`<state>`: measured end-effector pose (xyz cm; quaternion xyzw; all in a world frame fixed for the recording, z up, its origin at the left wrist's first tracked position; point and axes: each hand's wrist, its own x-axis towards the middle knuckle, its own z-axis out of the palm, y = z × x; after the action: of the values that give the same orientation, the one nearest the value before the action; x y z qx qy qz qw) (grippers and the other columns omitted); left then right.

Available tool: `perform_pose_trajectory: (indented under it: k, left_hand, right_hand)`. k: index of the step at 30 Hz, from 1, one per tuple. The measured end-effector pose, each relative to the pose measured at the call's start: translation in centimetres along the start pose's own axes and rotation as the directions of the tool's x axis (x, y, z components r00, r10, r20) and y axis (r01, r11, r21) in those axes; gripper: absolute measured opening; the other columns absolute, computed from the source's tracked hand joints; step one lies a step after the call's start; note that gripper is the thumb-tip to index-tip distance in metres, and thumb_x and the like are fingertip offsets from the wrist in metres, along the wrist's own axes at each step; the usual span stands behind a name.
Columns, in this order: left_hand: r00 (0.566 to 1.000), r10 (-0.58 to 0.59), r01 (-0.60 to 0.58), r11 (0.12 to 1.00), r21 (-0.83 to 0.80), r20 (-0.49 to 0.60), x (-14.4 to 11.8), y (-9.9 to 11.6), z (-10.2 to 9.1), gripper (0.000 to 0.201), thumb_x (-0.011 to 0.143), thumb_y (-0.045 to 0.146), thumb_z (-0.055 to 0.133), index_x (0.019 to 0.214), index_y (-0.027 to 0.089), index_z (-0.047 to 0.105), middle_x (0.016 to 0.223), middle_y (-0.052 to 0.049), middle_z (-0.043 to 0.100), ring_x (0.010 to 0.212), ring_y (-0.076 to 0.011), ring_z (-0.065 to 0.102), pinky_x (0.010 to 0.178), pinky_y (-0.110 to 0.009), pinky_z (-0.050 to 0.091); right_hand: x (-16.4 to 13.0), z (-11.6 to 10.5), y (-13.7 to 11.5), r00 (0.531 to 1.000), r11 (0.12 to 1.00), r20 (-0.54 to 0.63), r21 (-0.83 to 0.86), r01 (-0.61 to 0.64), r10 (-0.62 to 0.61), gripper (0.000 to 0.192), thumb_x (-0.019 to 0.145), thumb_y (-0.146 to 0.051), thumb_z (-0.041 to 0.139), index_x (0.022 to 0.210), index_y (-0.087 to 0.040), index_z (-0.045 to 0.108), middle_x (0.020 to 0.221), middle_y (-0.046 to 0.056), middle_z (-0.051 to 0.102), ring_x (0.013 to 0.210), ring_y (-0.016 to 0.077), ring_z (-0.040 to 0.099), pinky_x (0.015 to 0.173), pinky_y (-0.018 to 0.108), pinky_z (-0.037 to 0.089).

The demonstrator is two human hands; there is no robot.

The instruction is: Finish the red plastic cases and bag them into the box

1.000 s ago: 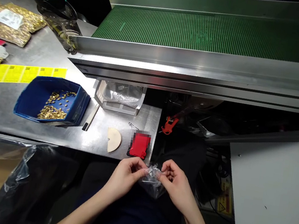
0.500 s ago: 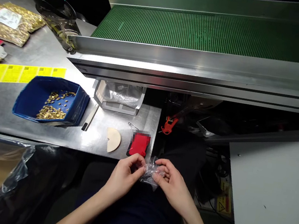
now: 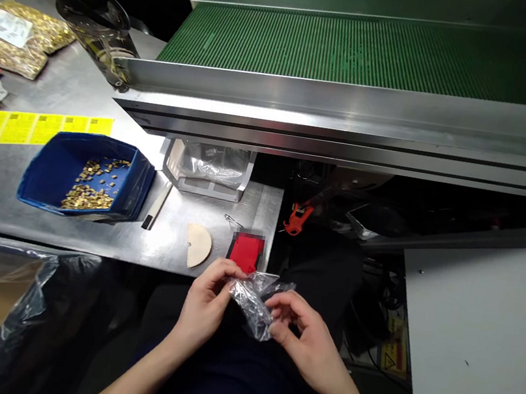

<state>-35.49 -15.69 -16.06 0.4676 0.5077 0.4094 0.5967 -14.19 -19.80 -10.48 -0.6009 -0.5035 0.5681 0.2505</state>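
Observation:
A crumpled clear plastic bag (image 3: 254, 304) hangs between my two hands, above my lap. My left hand (image 3: 208, 301) pinches its left side between thumb and fingers. At the bag's right side my right hand (image 3: 304, 338) has its fingers curled, thumb and forefinger on the plastic. Just beyond the left fingertips lies a red card-like thing (image 3: 245, 253) with a black border, on the metal bench. To its left rests a pale half-round piece (image 3: 198, 246) with a small notch. Any contents of the bag cannot be made out.
A blue bin (image 3: 88, 177) holds small brass-coloured parts, beside a white-and-black knife-like tool (image 3: 157, 206). Clear bags fill a grey holder (image 3: 209, 190). A green ribbed conveyor (image 3: 286, 42) runs across the back. An orange tool (image 3: 297, 219) hangs beyond the bench edge; a pale panel (image 3: 484, 335) stands right.
My hands have moved apart, the left one to the left and the right one slightly right and down. The bunched plastic bag is now spread wider between them.

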Motion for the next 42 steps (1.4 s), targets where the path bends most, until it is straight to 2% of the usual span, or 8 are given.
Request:
perform_pose_trajectory:
  k: [7,11,13,16,23,30,35,42]
  left_hand:
    - [0.972,0.058,-0.055,0.998,-0.018,0.229,-0.3,0.1,-1.4,0.022,0.095,0.018,0.055,0.074,0.02,0.064,0.095,-0.005,0.06,0.089,-0.0192,0.059,0.082,-0.03,0.044]
    - [0.94,0.029,-0.026,1.0,-0.013,0.34,-0.4,0.2,-1.5,0.022,0.092,0.013,0.055,0.073,0.02,0.066,0.098,-0.006,0.062,0.092,-0.02,0.06,0.084,-0.031,0.046]
    - [0.933,0.022,-0.021,1.0,-0.008,0.36,-0.3,0.2,-1.4,0.022,0.091,0.012,0.055,0.073,0.019,0.066,0.098,-0.006,0.063,0.093,-0.0205,0.062,0.085,-0.032,0.047]
    - [0.937,0.021,-0.03,0.999,0.02,0.349,0.0,0.3,-1.2,0.023,0.088,0.009,0.055,0.072,0.02,0.067,0.096,-0.006,0.064,0.091,-0.0202,0.063,0.084,-0.031,0.048]
    - [0.985,0.166,-0.137,0.926,0.353,-0.052,-1.8,2.1,-1.3,0.022,0.097,0.019,0.056,0.116,0.025,0.065,0.112,-0.008,0.065,0.106,-0.0235,0.06,0.093,-0.035,0.048]
    - [0.967,-0.183,0.105,0.918,0.383,0.175,-2.6,2.4,0.2,0.013,0.094,0.035,0.066,0.094,0.023,0.072,0.086,-0.001,0.074,0.073,-0.0189,0.065,0.067,-0.028,0.048]
    - [0.994,-0.106,0.09,0.893,0.441,0.012,-1.6,1.8,-0.8,0.018,0.098,0.034,0.06,0.091,0.024,0.073,0.091,-0.001,0.075,0.083,-0.0199,0.068,0.072,-0.028,0.048]
    - [1.0,0.003,-0.013,0.878,0.478,0.022,-1.5,1.8,1.1,0.014,0.091,0.022,0.062,0.105,0.025,0.06,0.096,-0.001,0.066,0.083,-0.0189,0.063,0.073,-0.028,0.047]
  right_hand:
    - [2.2,-2.3,1.3,0.918,0.993,-0.393,-0.118,0.003,-0.049,0.031,0.105,-0.046,0.048,0.116,-0.026,0.07,0.124,0.007,0.066,0.114,0.0241,0.061,0.101,0.035,0.045]
    - [3.6,-3.7,0.6,0.996,0.998,0.08,-0.039,-0.042,0.045,0.029,0.099,-0.042,0.061,0.119,-0.025,0.071,0.117,0.006,0.073,0.111,0.0246,0.066,0.099,0.037,0.05]
    - [3.8,-3.5,0.2,0.927,0.995,0.364,0.016,-0.101,0.088,0.036,0.09,-0.037,0.072,0.124,-0.025,0.07,0.114,0.005,0.074,0.103,0.0233,0.069,0.091,0.034,0.054]
    - [3.7,-1.8,0.2,0.865,0.975,0.483,0.092,-0.204,0.135,0.054,0.079,-0.03,0.081,0.13,-0.025,0.066,0.101,0.002,0.075,0.085,0.0189,0.07,0.075,0.027,0.054]
    - [3.2,2.5,1.2,0.977,0.97,0.062,0.123,-0.209,0.202,0.009,0.088,-0.029,0.063,0.089,-0.02,0.064,0.074,-0.001,0.07,0.065,0.0161,0.063,0.058,0.022,0.044]
    - [2.6,2.7,0.5,0.989,0.99,-0.053,0.01,-0.138,0.138,0.014,0.094,-0.035,0.06,0.085,-0.024,0.061,0.077,0.0,0.073,0.069,0.0201,0.069,0.06,0.025,0.046]
    - [2.0,0.6,1.0,0.965,0.957,-0.239,-0.235,-0.169,0.112,0.016,0.099,-0.038,0.054,0.093,-0.026,0.063,0.075,-0.001,0.07,0.068,0.0201,0.067,0.065,0.028,0.046]
    - [1.8,2.5,-0.5,0.989,0.955,-0.145,-0.291,-0.052,0.01,0.008,0.097,-0.036,0.057,0.097,-0.029,0.061,0.091,-0.001,0.071,0.077,0.0197,0.066,0.071,0.028,0.045]
